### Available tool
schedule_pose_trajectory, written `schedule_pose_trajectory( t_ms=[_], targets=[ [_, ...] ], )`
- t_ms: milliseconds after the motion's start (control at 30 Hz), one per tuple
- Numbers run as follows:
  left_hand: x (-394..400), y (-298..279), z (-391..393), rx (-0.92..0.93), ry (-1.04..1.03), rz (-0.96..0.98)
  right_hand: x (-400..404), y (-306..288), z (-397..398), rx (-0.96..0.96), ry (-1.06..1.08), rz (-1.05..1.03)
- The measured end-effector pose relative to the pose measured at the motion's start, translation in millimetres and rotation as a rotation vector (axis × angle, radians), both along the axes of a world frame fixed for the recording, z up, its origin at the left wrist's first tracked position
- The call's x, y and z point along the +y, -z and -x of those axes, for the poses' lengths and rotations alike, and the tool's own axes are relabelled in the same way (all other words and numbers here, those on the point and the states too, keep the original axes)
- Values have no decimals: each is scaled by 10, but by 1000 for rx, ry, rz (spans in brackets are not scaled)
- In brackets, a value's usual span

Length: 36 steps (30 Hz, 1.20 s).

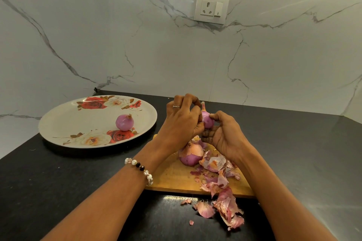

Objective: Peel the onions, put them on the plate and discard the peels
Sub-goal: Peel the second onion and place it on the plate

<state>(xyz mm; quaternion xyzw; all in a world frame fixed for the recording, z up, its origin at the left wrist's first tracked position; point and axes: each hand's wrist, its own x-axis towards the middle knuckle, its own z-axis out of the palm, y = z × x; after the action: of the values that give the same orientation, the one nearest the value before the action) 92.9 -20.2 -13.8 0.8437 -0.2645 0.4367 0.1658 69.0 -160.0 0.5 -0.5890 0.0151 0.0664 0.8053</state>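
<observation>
Both hands, left hand and right hand, grip the onion; she should pinch loose skin and peel downward over the cutting board.

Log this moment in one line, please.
both hands peeling small purple onion | peeled purple onion on floral plate | papery peels undiscarded

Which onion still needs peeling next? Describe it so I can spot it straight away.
Find the wooden cutting board on the black counter, right of the floral plate. The unpeeled onion lies on the board below both hands, beside loose peels. Unlike the bare purple onion on the plate and the one in the hands, it wears papery orange skin on top.
</observation>
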Motion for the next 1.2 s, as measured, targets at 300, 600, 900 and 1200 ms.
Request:
schedule_pose_trajectory(
  t_ms=[300,600,900,1200],
  targets=[
    [71,-6,2,214,227,177,-162,-86,-32,28,195,-267],
    [108,-63,58,272,289,262,-163,-80,-23,-2,165,-248],
    [74,-45,53,168,340,284,-91,-53,13,-36,66,-69],
    [104,-51,78,110,261,272,-25,-15,-6,-42,9,15]
  ],
)
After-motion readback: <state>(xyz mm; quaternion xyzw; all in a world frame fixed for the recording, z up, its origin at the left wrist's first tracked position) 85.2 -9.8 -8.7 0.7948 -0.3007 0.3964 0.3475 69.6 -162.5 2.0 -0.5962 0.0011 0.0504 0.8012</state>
